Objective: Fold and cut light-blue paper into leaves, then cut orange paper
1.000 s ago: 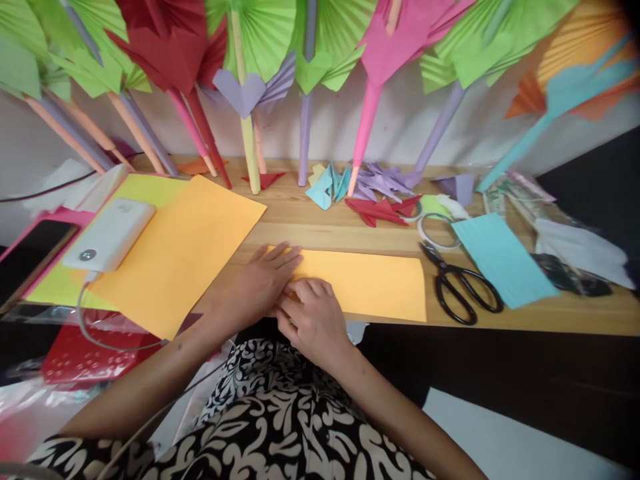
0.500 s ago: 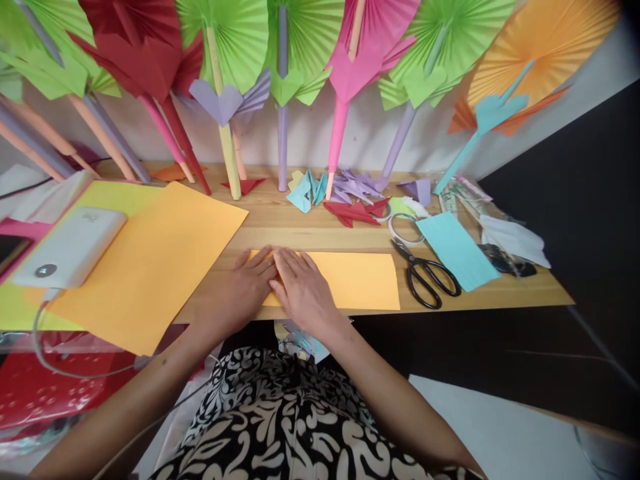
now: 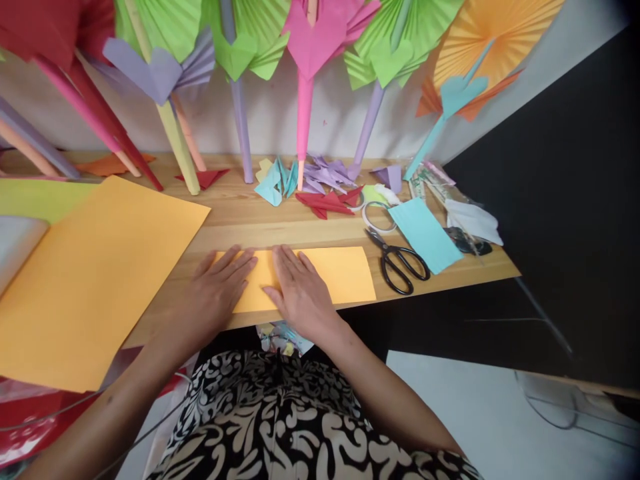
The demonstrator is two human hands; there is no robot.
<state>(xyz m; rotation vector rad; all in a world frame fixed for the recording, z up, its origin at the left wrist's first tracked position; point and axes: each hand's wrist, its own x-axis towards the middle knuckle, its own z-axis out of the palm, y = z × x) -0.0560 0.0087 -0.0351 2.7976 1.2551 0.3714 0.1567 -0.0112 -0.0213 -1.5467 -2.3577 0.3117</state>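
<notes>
A folded strip of orange-yellow paper (image 3: pixel 347 273) lies flat along the front edge of the wooden table. My left hand (image 3: pixel 220 283) presses on its left end with the fingers stretched out. Flat on the middle of the strip rests my right hand (image 3: pixel 303 290), its thumb spread towards the left. A gap of bare paper shows between the two hands. Just right of the strip are black-handled scissors (image 3: pixel 397 261), with their blades pointing away to the back left.
A large orange-yellow sheet (image 3: pixel 100 280) covers the table's left side, beside a white power bank (image 3: pixel 17 243). Turquoise folded paper (image 3: pixel 427 233), a roll of tape (image 3: pixel 377 217) and purple paper pieces (image 3: pixel 327 175) lie to the right and back. Pleated paper fans (image 3: pixel 393 60) lean against the wall.
My hands were together on the strip; now they are apart, the left one further left. The whole view has shifted, so the table's things appear further left.
</notes>
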